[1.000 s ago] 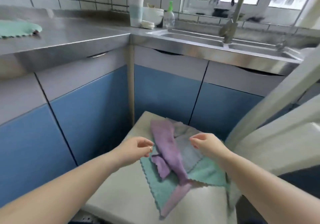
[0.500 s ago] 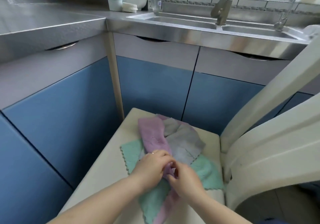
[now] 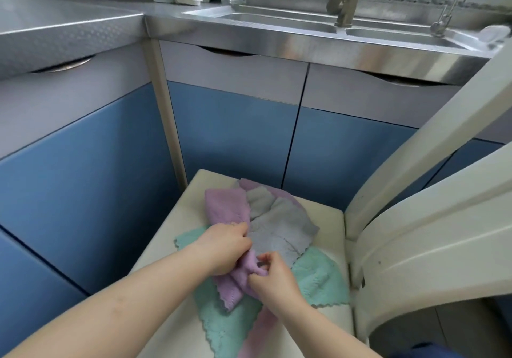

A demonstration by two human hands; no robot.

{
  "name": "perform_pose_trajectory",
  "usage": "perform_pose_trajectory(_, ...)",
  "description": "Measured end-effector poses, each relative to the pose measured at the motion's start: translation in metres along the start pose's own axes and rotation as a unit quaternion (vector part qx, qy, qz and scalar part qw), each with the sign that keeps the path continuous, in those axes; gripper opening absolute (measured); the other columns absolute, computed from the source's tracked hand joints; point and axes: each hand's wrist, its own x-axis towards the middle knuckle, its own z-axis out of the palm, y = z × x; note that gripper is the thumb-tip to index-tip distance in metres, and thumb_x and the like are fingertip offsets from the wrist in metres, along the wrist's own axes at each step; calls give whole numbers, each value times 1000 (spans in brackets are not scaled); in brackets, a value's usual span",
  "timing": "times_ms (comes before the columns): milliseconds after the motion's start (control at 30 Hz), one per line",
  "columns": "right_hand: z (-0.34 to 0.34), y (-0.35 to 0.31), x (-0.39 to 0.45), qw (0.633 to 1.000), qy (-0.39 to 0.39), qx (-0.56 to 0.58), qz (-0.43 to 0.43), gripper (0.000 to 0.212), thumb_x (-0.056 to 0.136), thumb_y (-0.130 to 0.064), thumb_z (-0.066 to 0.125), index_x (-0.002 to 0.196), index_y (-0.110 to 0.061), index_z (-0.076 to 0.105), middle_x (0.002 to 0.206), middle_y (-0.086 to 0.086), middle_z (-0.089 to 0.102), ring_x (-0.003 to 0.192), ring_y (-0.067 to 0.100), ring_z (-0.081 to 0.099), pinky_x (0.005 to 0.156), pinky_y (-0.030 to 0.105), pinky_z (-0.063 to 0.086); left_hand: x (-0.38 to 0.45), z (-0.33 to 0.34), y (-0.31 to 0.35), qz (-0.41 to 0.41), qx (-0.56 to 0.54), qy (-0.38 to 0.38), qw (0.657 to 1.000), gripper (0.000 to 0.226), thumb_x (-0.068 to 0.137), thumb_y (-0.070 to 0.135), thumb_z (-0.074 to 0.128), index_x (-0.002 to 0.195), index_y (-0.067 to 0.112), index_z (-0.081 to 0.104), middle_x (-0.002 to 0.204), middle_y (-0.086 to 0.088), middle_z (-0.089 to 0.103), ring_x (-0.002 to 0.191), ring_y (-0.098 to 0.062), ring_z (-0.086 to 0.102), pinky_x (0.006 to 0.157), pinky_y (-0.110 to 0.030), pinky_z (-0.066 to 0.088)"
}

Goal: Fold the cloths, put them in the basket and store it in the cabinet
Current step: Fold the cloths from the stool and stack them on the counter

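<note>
Several cloths lie in a loose pile on the cream chair seat. A purple cloth runs across the pile, over a grey cloth and a green cloth. My left hand grips the purple cloth near its middle. Just below it, my right hand pinches a bunched fold of the same cloth. No basket is in view.
The blue cabinet doors stand closed behind the chair. Above them run the steel counter and sink with a faucet, a bottle and cups. The chair's cream backrest rises at the right.
Both hands dropped from above the pile onto the purple cloth and took hold of it. The view tilted down and moved closer to the chair.
</note>
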Motion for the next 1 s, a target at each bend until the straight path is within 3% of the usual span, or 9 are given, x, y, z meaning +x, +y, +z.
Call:
perform_pose_trajectory(100,-1,-7,-3,995,-29,-97,-21,8,72,-27,53,72,-25,45,67,-11,48,76,18,47,53,20,32,-9,-4,-7,72,77,63,992,12,60,25,68,70,21,63,89,0,60,86,-25,58,61,-32,38)
perform_pose_trajectory(200,-9,-11,-2,988,-9,-150,-43,20,77,-16,49,63,-24,37,62,-8,45,76,22,46,60,30,31,-20,-8,-18,99,99,121,983,14,49,30,69,61,27,61,93,8,67,103,-19,64,79,-30,52)
perform_pose_trajectory(300,-24,-19,-1,983,28,-170,-68,22,81,-13,47,64,-23,36,72,-3,53,76,22,47,61,29,31,-35,-19,-30,113,103,161,975,23,48,28,75,59,27,55,67,10,61,74,-13,66,92,-41,50)
perform_pose_trajectory(400,-45,-33,-1,974,60,-190,-105,23,82,-12,45,64,-23,37,78,-1,54,76,21,47,59,29,31,-49,-38,-42,70,102,184,975,26,49,18,75,62,23,53,54,9,53,53,-15,56,92,-47,51)
perform_pose_trajectory(600,-87,-70,-3,957,97,-222,-157,24,74,-2,43,60,-22,37,72,-5,44,66,16,41,49,25,28,-65,-72,-65,-13,42,230,972,12,61,29,62,60,23,52,60,8,53,60,-18,56,94,-47,49)
perform_pose_trajectory(733,-110,-99,-5,951,134,-202,-190,25,71,-1,43,60,-22,38,71,-7,47,68,17,41,53,27,30,-80,-105,-85,-71,-37,248,965,13,77,29,51,67,26,43,71,10,56,75,-16,56,108,-39,30)
perform_pose_trajectory(800,-120,-115,-5,946,153,-192,-209,24,72,-2,45,60,-22,39,69,-8,49,69,18,42,55,28,32,-91,-119,-91,-115,-81,243,960,22,84,29,51,66,28,37,63,10,51,66,-15,50,100,-32,36)
perform_pose_trajectory(900,-132,-140,-6,934,187,-185,-240,24,75,-5,49,60,-22,40,67,-8,50,67,18,43,56,29,34,-112,-135,-101,-179,-105,266,942,20,86,34,52,71,27,42,61,10,48,66,-19,50,56,-26,34)
perform_pose_trajectory(1000,-141,-162,-7,927,213,-165,-262,20,79,-8,50,65,-22,45,67,-8,52,66,18,45,57,28,36,-132,-149,-112,-226,-155,260,926,20,85,37,55,69,27,47,70,10,56,73,-17,55,56,-28,37)
